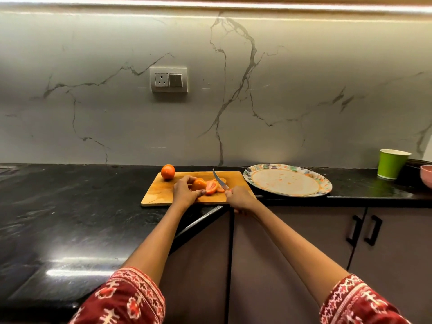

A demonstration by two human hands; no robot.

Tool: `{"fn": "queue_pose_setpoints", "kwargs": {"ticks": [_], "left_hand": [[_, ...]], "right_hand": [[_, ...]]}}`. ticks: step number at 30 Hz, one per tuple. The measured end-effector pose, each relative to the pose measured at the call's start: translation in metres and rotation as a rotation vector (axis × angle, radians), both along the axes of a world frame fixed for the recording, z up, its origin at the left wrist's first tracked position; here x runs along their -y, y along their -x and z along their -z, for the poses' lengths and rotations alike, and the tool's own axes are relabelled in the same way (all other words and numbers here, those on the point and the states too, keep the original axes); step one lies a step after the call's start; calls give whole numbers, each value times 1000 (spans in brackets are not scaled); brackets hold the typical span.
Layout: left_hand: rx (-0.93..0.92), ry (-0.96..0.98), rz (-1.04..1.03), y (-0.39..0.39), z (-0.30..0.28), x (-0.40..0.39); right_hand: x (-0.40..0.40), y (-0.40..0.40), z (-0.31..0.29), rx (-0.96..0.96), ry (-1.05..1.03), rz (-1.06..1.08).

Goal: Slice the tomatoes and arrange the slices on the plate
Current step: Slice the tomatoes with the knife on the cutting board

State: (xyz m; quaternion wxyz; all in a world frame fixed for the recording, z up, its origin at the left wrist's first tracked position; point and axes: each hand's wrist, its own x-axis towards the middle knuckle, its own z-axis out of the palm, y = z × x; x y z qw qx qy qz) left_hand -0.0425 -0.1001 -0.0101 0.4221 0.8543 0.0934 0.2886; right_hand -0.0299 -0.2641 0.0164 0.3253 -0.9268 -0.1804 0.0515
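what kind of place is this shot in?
Most likely a home kitchen. A black stone countertop runs below a marble-look backsplash with a wall socket, cabinet doors sit under the counter, and a wooden cutting board holds tomatoes beside a patterned plate.

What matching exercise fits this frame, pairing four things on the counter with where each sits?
Things:
1. whole orange-red tomato
2. steel knife
3. patterned round plate
4. green paper cup

Places:
A. right of the wooden cutting board, no slices on it
B. far right, by the wall
C. board's far left corner
D. in the right hand

Pairs: 1-C, 2-D, 3-A, 4-B
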Motion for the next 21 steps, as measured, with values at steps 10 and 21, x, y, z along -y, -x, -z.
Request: {"fn": "queue_pose_setpoints", "kwargs": {"ticks": [10,21], "left_hand": [[-103,-52,36,-64,-15,-41],[-382,63,34,-62,-34,-24]], "right_hand": [[-20,-91,-6,65,-38,-28],[-36,-122,-24,-148,137,-85]]}}
